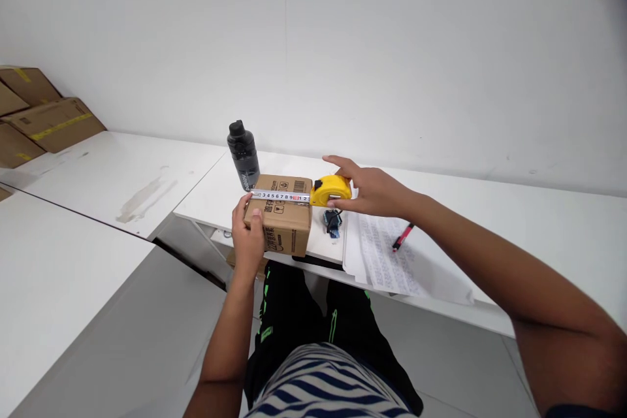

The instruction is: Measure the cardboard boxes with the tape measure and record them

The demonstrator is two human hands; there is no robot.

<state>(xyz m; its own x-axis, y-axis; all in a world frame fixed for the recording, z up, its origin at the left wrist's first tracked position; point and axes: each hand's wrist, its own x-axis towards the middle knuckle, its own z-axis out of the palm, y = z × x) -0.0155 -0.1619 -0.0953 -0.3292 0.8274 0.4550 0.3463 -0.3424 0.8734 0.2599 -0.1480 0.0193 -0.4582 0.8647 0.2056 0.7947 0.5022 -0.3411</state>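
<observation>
**Striped shirt [328,388] nearest, tape measure [331,191] stretched over a cardboard box [287,225]**

Dark trousers [294,300] with green marks show beyond the shirt, up against a white table [465,209]. Taped cartons [59,124] are stacked at far left. Printed papers [386,255] lie to the right, near the table's front edge. The cardboard box is left of them, at that same edge; how its base rests is hidden. Of the two hands, the left hand [249,235] grips the box's left end, thumb on top, beside the tip of the blade [279,196]. The right hand [377,191] holds the yellow case between thumb and fingers, at the box's right edge, one finger lifted clear. Just behind the box stands a dark bottle [243,155]. Smallest are an unclear black-and-blue item [332,219] below the case and a red-and-black pen [403,237] on the papers.
</observation>
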